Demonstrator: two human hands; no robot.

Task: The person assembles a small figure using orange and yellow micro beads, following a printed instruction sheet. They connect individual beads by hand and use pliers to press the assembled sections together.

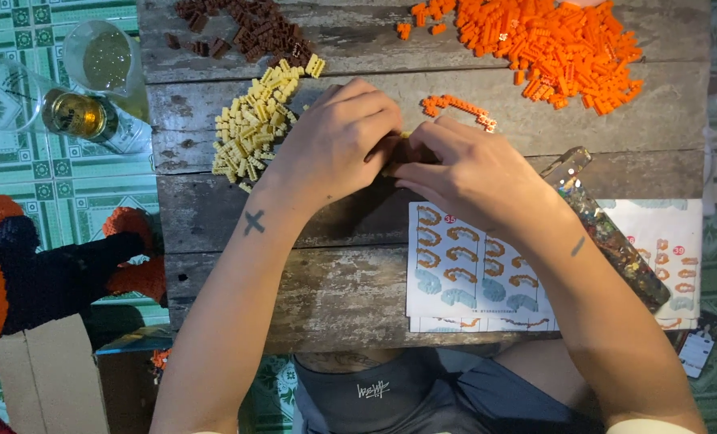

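My left hand (334, 141) and my right hand (463, 173) meet at the middle of a worn wooden table (334, 289). Their fingers close together on a small brown and yellow brick piece (397, 153), mostly hidden between them. A heap of pale yellow bricks (254, 124) lies just left of my left hand. A short curved chain of orange bricks (459, 108) rests just beyond my right hand. An instruction sheet (463, 269) with pictured steps lies under my right forearm.
A big pile of orange bricks (551, 44) sits at the far right, brown bricks (246, 28) at the far left. A long shiny tool (608, 229) lies across the sheet. Glass cups (93, 60) stand on the tiled floor at left, beside an orange and black brick figure (45, 265).
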